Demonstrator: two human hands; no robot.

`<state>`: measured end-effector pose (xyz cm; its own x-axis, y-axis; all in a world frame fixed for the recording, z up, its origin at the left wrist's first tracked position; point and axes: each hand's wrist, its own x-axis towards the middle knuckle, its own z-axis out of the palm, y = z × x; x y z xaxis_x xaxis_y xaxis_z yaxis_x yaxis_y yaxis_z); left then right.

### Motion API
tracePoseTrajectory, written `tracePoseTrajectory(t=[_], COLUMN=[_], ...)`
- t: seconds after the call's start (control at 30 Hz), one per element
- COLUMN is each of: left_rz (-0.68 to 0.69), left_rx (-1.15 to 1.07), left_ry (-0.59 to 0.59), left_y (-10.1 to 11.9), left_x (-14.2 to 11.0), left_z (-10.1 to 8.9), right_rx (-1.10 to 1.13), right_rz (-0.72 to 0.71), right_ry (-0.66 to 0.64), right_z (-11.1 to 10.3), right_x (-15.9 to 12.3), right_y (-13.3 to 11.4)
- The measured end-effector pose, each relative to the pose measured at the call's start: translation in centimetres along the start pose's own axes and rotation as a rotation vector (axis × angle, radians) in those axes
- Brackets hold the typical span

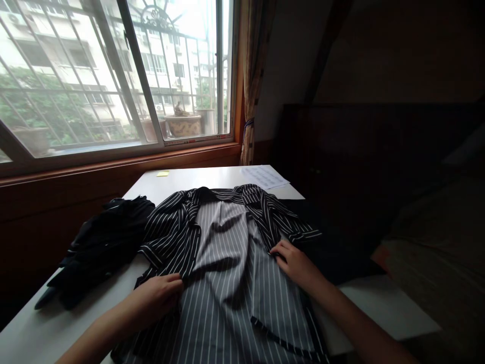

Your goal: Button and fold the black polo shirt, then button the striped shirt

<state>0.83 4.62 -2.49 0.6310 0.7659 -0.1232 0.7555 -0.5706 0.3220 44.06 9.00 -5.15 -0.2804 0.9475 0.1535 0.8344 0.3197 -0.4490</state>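
A black shirt with white stripes (223, 242) lies spread open on the white table, its collar at the far end and its paler inner side facing up. My left hand (164, 290) is closed at the shirt's left front edge, the fingertips partly hidden by the hand itself. On the other side, my right hand (290, 258) pinches the right front edge below the short sleeve. The lower part of the shirt runs toward me and out of the picture.
Dark clothing (109, 237) lies heaped on the table's left side. Another dark cloth (333, 253) lies to the right. Printed papers (264, 177) and a yellow note (162, 173) are on the white table (204, 174) at the back. A barred window stands beyond. Someone's arm shows dimly at right.
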Motion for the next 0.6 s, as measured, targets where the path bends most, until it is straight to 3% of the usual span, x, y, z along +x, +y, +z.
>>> tracePoseTrajectory(t=[0.07, 0.13, 0.33, 0.4, 0.47, 0.6], left_rz=[-0.001, -0.024, -0.151, -0.220, -0.288, -0.314], left_rx=[0.003, 0.012, 0.137, 0.224, 0.272, 0.268], left_ry=[-0.014, 0.048, 0.389, 0.394, 0.328, 0.274], left_y=[0.4, 0.3, -3.9, -5.4, -6.2, -6.6], left_x=[-0.3, -0.2, 2.0, 2.7, 3.2, 3.5], left_z=[-0.4, -1.1, -3.5, -3.4, -2.8, -1.3], right_rx=[0.042, 0.052, -0.019, -0.019, -0.010, 0.010], right_rz=[0.027, 0.033, 0.080, 0.079, 0.069, 0.042], right_ry=[-0.033, -0.065, -0.170, -0.214, -0.231, -0.240], right_z=[-0.6, -1.1, -2.6, -3.1, -3.6, -4.0], right_x=[-0.9, -1.7, -3.4, -3.8, -4.0, -3.9], right_y=[0.3, 0.6, 1.4, 1.8, 2.1, 1.9])
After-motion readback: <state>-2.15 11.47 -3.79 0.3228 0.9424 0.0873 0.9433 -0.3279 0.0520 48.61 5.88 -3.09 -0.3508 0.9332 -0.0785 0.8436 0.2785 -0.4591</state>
